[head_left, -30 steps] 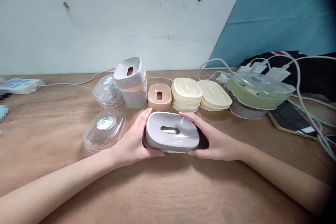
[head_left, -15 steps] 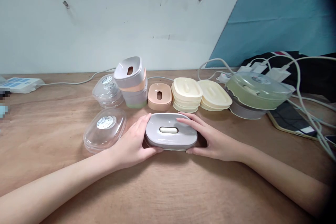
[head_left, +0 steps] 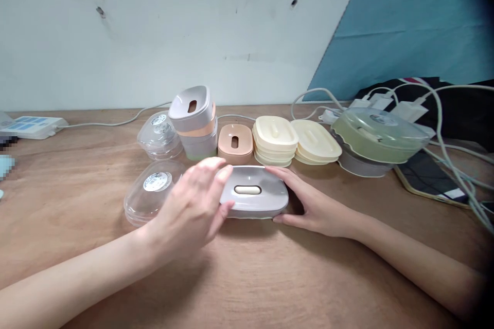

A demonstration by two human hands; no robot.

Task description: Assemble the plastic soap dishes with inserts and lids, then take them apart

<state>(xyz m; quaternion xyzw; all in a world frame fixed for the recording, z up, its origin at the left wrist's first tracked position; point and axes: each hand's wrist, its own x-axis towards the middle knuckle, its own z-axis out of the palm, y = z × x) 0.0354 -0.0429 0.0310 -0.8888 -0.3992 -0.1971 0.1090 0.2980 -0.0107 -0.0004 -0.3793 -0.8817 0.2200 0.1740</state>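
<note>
A grey oval soap box [head_left: 257, 196] with a slot in its top lies flat on the wooden table [head_left: 247, 277] in front of me. My right hand [head_left: 309, 205] cups its right end, thumb below and fingers over the top edge. My left hand [head_left: 191, 211] hovers at its left end, raised a little, fingers spread and slightly blurred; only the fingertips seem to touch the box. A clear oval lid [head_left: 152, 190] with a round sticker lies just left of my left hand.
Behind stand a stack of grey, peach and green boxes [head_left: 195, 123], clear lids [head_left: 160, 136], a peach box [head_left: 234, 143], two stacks of cream trays [head_left: 275, 140], and a green lidded dish [head_left: 380, 136]. Cables and chargers [head_left: 443, 128] lie at right, a power strip [head_left: 33, 126] far left.
The grey box went from tilted in both hands to flat on the table. My left hand has let go of its left end and lifted, fingers spreading.
</note>
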